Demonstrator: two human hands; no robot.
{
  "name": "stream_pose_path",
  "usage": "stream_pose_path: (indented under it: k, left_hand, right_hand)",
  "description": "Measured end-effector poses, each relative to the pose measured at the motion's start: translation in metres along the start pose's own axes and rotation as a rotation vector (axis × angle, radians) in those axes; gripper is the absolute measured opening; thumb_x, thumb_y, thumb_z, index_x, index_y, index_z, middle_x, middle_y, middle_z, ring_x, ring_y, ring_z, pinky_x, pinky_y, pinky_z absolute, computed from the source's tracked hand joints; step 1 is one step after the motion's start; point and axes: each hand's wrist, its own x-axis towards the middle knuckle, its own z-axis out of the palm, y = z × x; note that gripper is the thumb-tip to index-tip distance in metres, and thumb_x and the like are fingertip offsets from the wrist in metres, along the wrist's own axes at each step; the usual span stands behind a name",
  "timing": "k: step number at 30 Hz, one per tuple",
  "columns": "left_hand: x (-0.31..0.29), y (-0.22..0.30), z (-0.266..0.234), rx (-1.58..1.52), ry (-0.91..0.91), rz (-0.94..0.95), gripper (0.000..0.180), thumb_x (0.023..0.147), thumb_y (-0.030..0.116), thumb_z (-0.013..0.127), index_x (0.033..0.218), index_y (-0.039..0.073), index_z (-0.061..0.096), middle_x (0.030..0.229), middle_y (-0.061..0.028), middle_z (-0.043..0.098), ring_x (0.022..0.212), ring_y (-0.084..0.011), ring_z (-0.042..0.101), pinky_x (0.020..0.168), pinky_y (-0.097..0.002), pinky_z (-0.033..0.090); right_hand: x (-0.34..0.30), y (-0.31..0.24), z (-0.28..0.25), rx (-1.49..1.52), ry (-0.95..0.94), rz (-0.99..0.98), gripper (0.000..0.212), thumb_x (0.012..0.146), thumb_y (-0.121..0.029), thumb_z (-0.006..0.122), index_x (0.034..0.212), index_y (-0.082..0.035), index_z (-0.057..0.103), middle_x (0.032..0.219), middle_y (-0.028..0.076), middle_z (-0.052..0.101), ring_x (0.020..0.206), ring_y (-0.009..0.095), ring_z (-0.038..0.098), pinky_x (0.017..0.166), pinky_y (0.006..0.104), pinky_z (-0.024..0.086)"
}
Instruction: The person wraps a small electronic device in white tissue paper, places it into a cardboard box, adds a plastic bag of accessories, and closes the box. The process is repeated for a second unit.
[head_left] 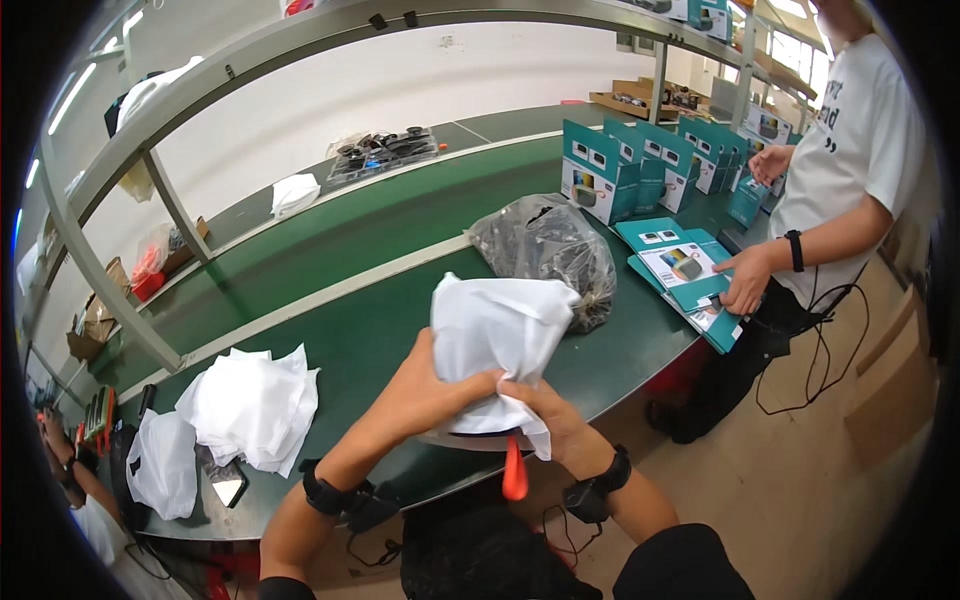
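Above the front edge of the green table, a thin white wrapping bag (495, 325) is held up between my two hands. My left hand (412, 392) is closed on its left side, the thumb lying across the front. From the right, my right hand (562, 422) grips the lower edge, its thumb beside the left one. A dark rim shows under the white material, and an orange strap-like piece (515, 470) hangs below it. The bag hides most of what is inside.
A stack of white bags (255, 405) lies at left beside a phone (228, 483). Behind my hands sits a clear plastic bag of dark parts (550, 255). At right, a co-worker's hand (745, 280) holds flat teal-and-white cartons (680, 265); standing cartons (595, 180) line the bench.
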Motion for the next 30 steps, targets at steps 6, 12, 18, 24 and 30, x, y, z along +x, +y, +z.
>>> stream_pose_path:
  k: [6, 12, 18, 24, 30]
  left_hand:
    - [0.081, 0.054, 0.012, 0.427, -0.332, -0.235, 0.063, 0.087, 0.060, 0.068, 0.098, -0.002, 0.073, 0.072, -0.0058, 0.067, 0.066, -0.0121, 0.064, 0.056, -0.0249, 0.051]
    - [0.257, 0.082, 0.073, 0.478, -0.151, 0.148, 0.062, 0.088, 0.039, 0.068, 0.136, 0.004, 0.050, 0.080, -0.0136, 0.070, 0.068, -0.0225, 0.070, 0.057, -0.0330, 0.057]
    - [0.395, 0.056, 0.161, 1.007, -0.037, 0.568, 0.067, 0.082, 0.025, 0.063, 0.143, 0.007, 0.042, 0.097, -0.0283, 0.069, 0.088, -0.0453, 0.067, 0.079, -0.0524, 0.055]
    - [0.407, 0.029, 0.136, 0.785, 0.285, 0.577, 0.038, 0.086, 0.033, 0.067, 0.086, -0.005, 0.070, 0.083, -0.0284, 0.068, 0.078, -0.0434, 0.068, 0.074, -0.0487, 0.055]
    - [0.287, 0.069, 0.033, 0.430, 0.466, 0.604, 0.038, 0.087, 0.030, 0.067, 0.071, -0.005, 0.070, 0.063, -0.0185, 0.066, 0.054, -0.0315, 0.065, 0.062, -0.0369, 0.054]
  right_hand:
    - [-0.043, -0.008, -0.072, 0.319, 0.008, -0.043, 0.074, 0.087, -0.018, 0.068, 0.149, 0.000, 0.031, 0.140, 0.014, 0.051, 0.127, 0.026, 0.054, 0.108, 0.0409, 0.046]
    - [-0.056, -0.016, -0.087, -0.105, 0.095, -0.273, 0.086, 0.071, -0.014, 0.075, 0.146, 0.001, 0.037, 0.137, 0.013, 0.052, 0.125, 0.028, 0.052, 0.108, 0.0385, 0.041]
    - [-0.053, -0.026, -0.065, -0.169, 0.205, -0.337, 0.092, 0.068, -0.015, 0.081, 0.147, 0.001, 0.036, 0.137, 0.011, 0.051, 0.128, 0.026, 0.049, 0.110, 0.0380, 0.037]
    - [-0.054, -0.017, -0.077, -0.023, 0.250, -0.230, 0.094, 0.069, -0.017, 0.077, 0.149, 0.000, 0.031, 0.139, 0.011, 0.049, 0.129, 0.027, 0.047, 0.109, 0.0377, 0.039]
    - [-0.068, -0.004, -0.098, 0.083, 0.247, -0.244, 0.089, 0.068, -0.010, 0.074, 0.148, -0.001, 0.036, 0.138, 0.013, 0.052, 0.127, 0.030, 0.051, 0.107, 0.0405, 0.043]
